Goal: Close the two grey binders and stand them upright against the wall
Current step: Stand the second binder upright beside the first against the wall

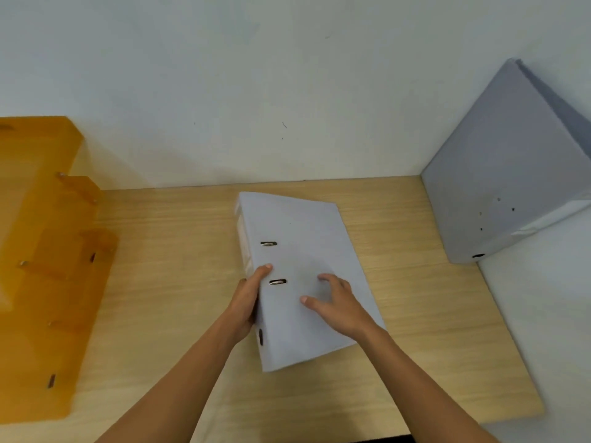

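While 1 binder point(499, 174) stands at 2 o'clock, the left hand point(246, 302) grasps the flat binder's point(297, 251) spine and the right hand point(339, 305) lies released on its cover.

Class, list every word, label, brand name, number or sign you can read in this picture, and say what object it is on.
None: no readable text shows anywhere.
Flat grey binder: blank cover, only metal slots.
Standing grey binder: blank, only small dark marks.
Orange tray rack: no label.
Wall: faint specks, not writing.

Head view, downward (close) over desk point(179, 282)
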